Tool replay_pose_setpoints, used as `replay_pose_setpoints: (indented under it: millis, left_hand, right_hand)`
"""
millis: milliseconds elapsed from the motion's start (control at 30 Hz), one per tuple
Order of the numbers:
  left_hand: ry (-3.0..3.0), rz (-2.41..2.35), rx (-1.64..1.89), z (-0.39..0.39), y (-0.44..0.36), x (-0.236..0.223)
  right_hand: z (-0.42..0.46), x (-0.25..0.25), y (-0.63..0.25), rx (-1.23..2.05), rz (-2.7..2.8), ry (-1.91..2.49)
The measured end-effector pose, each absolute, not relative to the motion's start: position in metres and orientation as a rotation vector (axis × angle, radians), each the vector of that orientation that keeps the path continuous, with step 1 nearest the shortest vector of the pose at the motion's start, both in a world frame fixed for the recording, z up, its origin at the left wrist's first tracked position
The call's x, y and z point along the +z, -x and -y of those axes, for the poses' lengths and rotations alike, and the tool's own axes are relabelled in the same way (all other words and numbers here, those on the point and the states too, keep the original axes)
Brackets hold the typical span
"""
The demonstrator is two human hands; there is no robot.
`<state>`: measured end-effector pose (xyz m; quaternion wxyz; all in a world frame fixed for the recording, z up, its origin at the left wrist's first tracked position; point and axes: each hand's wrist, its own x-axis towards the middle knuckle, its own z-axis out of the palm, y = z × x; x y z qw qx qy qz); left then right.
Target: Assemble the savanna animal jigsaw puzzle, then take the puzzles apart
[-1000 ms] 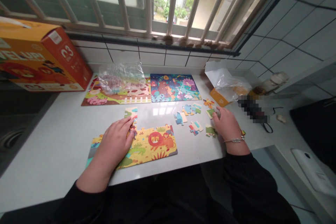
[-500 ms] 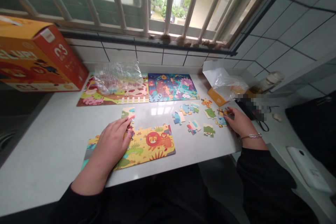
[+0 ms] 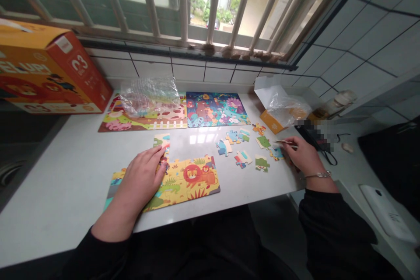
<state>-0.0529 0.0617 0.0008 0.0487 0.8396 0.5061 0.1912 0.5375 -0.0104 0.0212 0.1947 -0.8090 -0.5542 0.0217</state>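
My left hand (image 3: 146, 175) lies with fingers extended on a partly joined jigsaw puzzle (image 3: 183, 177) with a yellow ground, a lion and a crocodile. It covers part of the puzzle's left side. At the right, my right hand (image 3: 300, 153) pinches a puzzle piece (image 3: 286, 142), seen nearly edge-on just above the counter. A blue piece (image 3: 277, 153) lies below its fingertips. Loose pieces sit left of that hand: green ones (image 3: 261, 163) (image 3: 263, 142), a red and blue one (image 3: 243, 159), a blue and cream one (image 3: 224, 147), and an orange one (image 3: 259, 128).
Behind are a farm puzzle (image 3: 138, 124), partly under a clear plastic bag (image 3: 149, 96), and a dark blue animal puzzle (image 3: 216, 109). An orange box (image 3: 78, 74) stands back left. An open small box (image 3: 274, 122) with plastic wrap and a white device (image 3: 387, 214) are right.
My right hand has picked up a puzzle piece from beside the blue one and tilted it edge-on. My left hand stays on the puzzle. The view has shifted slightly.
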Motion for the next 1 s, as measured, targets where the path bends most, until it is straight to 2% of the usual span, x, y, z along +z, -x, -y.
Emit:
replay_pose_setpoints:
  millis: [167,400,500,733,1000]
  left_hand:
    - [-2.552,-1.544,0.576,-0.060,0.052,0.002]
    - [-2.539,-1.548,0.589,-0.059,0.051,0.004]
    - [-2.542,-1.547,0.573,-0.059,0.051,0.004]
    - [-2.542,-1.558,0.581,-0.056,0.050,0.004]
    - [-2.543,-1.558,0.559,-0.054,0.050,0.006]
  right_hand:
    - [0.017,0.027,-0.495,0.252,1.350,2.072]
    - [0.006,0.041,-0.390,1.013,1.339,1.614]
    - [-0.012,0.043,-0.348,1.186,1.426,1.476]
    - [-0.064,0.036,-0.296,1.135,1.657,1.365]
    - [-0.075,0.024,-0.281,1.065,1.677,1.341]
